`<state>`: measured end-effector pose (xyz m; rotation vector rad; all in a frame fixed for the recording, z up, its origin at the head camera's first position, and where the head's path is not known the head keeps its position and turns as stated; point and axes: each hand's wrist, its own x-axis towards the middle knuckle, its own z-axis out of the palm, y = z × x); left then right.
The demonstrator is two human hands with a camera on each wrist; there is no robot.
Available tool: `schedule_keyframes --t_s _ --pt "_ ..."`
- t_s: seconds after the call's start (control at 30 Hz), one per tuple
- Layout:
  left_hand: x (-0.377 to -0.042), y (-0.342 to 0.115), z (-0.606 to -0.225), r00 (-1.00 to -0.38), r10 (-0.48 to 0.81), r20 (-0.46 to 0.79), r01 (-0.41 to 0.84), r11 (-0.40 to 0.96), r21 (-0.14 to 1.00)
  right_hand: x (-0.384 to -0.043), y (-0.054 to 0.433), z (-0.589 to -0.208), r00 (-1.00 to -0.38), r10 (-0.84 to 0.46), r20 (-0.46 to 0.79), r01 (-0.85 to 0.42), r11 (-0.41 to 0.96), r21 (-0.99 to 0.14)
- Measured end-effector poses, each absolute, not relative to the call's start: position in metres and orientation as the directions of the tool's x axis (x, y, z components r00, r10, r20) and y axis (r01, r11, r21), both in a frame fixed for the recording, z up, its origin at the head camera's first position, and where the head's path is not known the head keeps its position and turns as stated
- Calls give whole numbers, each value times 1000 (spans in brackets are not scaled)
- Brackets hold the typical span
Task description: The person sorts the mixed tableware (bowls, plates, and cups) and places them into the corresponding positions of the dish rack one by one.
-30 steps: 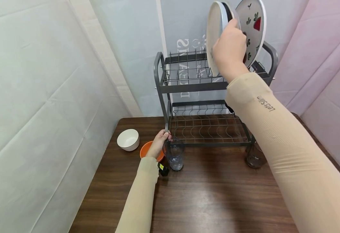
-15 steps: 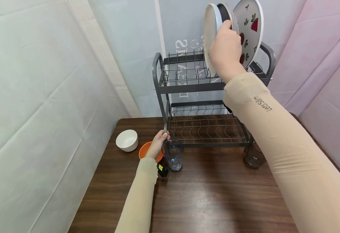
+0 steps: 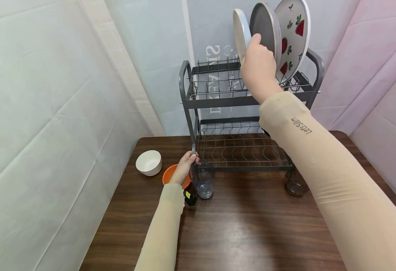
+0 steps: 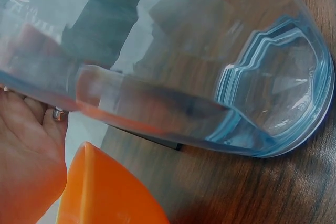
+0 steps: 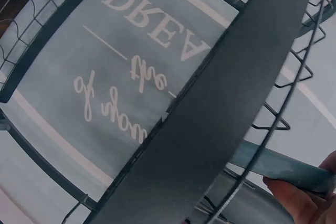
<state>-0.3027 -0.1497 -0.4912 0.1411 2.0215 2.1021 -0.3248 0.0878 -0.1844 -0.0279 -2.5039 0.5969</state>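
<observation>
My right hand (image 3: 259,69) pinches a pale plate with a light-blue rim (image 3: 242,32), standing on edge at the top tier of a dark metal dish rack (image 3: 226,101). In the right wrist view, fingers (image 5: 296,200) hold the blue plate edge (image 5: 283,166) behind the rack's wire. A grey plate (image 3: 264,28) and a large strawberry-patterned plate (image 3: 294,41) stand upright to its right. My left hand (image 3: 185,165) grips the rack's front left post low down. Beside it stands a clear bluish pitcher (image 3: 204,188), which covers much of the left wrist view.
An orange bowl (image 3: 167,175) sits partly under my left wrist, and a white bowl (image 3: 148,162) is farther left. A dark clear glass (image 3: 296,187) stands by the rack's right leg, partly behind my right sleeve. The lower wire tier (image 3: 242,146) spans the wooden table (image 3: 238,226).
My right hand has moved left and slightly down with the pale plate, opening a gap from the grey plate. The left hand keeps its grip on the post.
</observation>
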Motion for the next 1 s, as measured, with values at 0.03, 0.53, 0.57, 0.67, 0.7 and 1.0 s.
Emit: schedule_keyframes --t_s 0.03,0.53,0.57,0.67,0.7,1.0 --pt "-303 -150 -491 -970 227 -86 -94 -26 995 -325 88 -186 -841 139 523 -110 902 -417" --pt "-303 -148 -492 -969 235 -76 -88 -40 995 -323 80 -203 -766 47 641 -195 933 -302" --pt "-303 -147 -492 -968 239 -74 -88 -48 995 -323 80 -204 -762 45 646 -198 933 -299" --pt "-302 -147 -492 -969 239 -68 -85 -62 994 -322 81 -205 -757 49 652 -204 929 -308" --pt "-302 -147 -492 -968 241 -65 -84 -67 994 -322 82 -205 -758 54 650 -204 927 -315" --pt "-301 -149 -489 -968 237 -77 -90 -48 995 -320 82 -208 -770 76 634 -195 917 -347"
